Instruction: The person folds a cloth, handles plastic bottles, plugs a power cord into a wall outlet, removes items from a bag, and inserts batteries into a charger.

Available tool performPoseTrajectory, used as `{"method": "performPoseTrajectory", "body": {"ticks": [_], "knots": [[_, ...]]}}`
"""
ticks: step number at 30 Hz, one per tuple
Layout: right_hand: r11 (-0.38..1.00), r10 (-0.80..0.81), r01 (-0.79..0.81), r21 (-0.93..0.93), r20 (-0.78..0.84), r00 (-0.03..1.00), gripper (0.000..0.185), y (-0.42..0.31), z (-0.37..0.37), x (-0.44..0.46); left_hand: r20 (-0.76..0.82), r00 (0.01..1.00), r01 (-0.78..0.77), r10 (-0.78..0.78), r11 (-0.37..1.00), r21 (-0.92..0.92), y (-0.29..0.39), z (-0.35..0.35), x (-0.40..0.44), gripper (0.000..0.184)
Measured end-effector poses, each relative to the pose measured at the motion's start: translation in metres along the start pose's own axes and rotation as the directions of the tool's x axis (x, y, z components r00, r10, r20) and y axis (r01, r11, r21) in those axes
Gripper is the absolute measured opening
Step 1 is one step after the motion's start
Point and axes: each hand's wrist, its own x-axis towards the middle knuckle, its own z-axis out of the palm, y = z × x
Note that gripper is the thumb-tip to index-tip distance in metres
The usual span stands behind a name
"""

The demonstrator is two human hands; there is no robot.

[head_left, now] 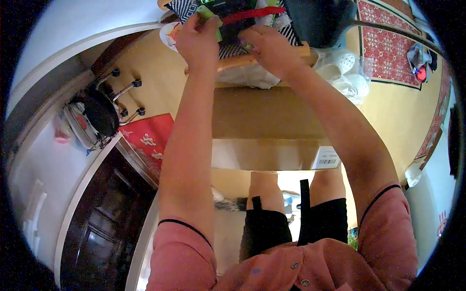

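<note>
At the top of the view, my left hand (pixel 199 41) is closed on a light green strip (pixel 208 13), part of it hidden behind the fingers. My right hand (pixel 269 46) is also closed, its fingers bent together. A small greenish bit shows at its fingertips, too small to name. Both hands are over a black-and-white patterned cloth (pixel 233 50) with a wooden bar (pixel 235 63) along its near side. Between and beyond them lie a red strip (pixel 255 14) and a dark item (pixel 228 6) with green lit marks, cut off by the frame.
A cardboard box (pixel 269 114) with a barcode label stands between my body and the cloth. White clogs (pixel 342 65) in clear plastic lie to the right, near a dark bin-like container (pixel 318 22). At left are a black wheeled chair (pixel 102 111) and a red mat (pixel 150 138).
</note>
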Motion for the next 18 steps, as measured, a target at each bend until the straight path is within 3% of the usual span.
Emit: {"method": "performPoseTrajectory", "body": {"ticks": [2, 7, 11, 13, 16, 18], "knots": [[0.997, 0.064, -0.059, -0.046, 0.109, 0.992, 0.032, 0.002, 0.006, 0.000, -0.009, 1.000, -0.002, 0.002, 1.000, 0.022, -0.002, 0.008, 0.000, 0.026], [0.974, 0.111, -0.091, -0.209, 0.085, 0.990, 0.020, -0.001, 0.011, 0.001, 0.030, 0.998, 0.045, -0.049, 0.992, 0.120, -0.002, 0.018, -0.002, 0.035], [0.950, 0.107, -0.076, -0.302, 0.086, 0.991, 0.016, -0.006, 0.011, 0.005, 0.019, 0.999, -0.039, 0.036, 0.982, 0.185, -0.010, 0.020, 0.000, 0.032], [0.955, 0.114, -0.093, -0.281, 0.059, 0.992, 0.014, -0.001, 0.016, 0.004, 0.027, 0.997, -0.080, 0.076, 0.954, 0.288, -0.008, 0.022, 0.000, 0.026], [0.960, 0.116, -0.109, -0.260, 0.014, 0.993, 0.013, 0.004, 0.022, 0.001, 0.093, 0.996, -0.017, -0.016, 0.941, 0.337, 0.000, 0.020, -0.003, 0.026], [0.964, 0.111, -0.107, -0.243, 0.000, 0.994, 0.012, 0.006, 0.024, 0.000, 0.110, 0.992, -0.106, 0.065, 0.903, 0.416, -0.005, 0.024, -0.005, 0.025]]}}
